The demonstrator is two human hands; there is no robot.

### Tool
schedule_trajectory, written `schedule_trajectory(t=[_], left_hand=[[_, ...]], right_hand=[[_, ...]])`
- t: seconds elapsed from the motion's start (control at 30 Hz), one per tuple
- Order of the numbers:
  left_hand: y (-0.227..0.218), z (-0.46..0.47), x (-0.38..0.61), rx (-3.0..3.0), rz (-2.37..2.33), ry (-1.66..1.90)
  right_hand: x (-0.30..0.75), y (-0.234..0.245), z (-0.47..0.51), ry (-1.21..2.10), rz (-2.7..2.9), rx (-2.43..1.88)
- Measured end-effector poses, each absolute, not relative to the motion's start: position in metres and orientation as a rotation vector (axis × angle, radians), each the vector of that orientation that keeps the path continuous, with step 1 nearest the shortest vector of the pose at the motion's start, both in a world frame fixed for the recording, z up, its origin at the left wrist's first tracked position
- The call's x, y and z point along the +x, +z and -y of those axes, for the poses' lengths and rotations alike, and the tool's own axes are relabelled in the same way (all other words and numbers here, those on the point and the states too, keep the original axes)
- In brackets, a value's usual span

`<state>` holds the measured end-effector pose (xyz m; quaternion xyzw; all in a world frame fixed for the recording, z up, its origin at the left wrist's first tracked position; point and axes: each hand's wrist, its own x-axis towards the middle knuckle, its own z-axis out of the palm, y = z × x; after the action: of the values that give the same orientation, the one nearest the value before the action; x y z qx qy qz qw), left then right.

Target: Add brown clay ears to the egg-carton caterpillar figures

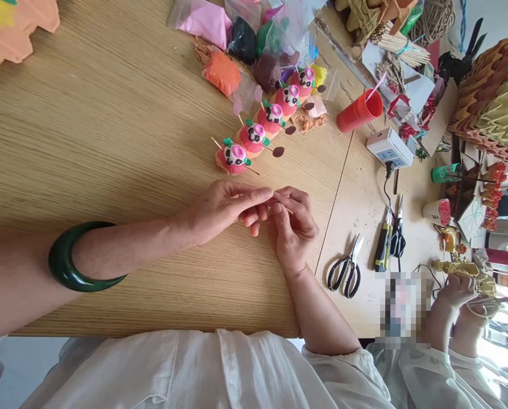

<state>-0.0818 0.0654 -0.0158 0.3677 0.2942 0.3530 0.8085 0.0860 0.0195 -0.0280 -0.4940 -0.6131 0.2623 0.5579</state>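
Above the table my left hand point(237, 207), with a dark green bangle point(69, 258) on its forearm, meets my right hand point(297, 224). The fingertips of both pinch a thin pale stick point(284, 203), mostly covered by the fingers. Just beyond my hands runs a slanting row of several clay figures point(256, 136) with red bodies, white faces, pink rings and green bits. The nearest clay figure point(233, 158) has bare wooden sticks at its sides; others carry sticks tipped with brown or pink ovals.
Bags of coloured clay point(222, 72) lie behind the figures. Right of them stand a red cup point(360, 111) and a white power socket point(389, 149). Scissors point(346, 270) and pliers point(383, 244) lie to my right. A co-worker's hands point(458, 295) hold an egg-carton piece.
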Motion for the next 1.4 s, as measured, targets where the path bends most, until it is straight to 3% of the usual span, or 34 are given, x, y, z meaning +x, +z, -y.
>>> schedule_trajectory(t=[1.4], left_hand=[[-0.011, -0.064, -0.084, 0.875, -0.755, 0.753]], right_hand=[[0.084, -0.024, -0.021, 0.858, 1.285, -1.186]])
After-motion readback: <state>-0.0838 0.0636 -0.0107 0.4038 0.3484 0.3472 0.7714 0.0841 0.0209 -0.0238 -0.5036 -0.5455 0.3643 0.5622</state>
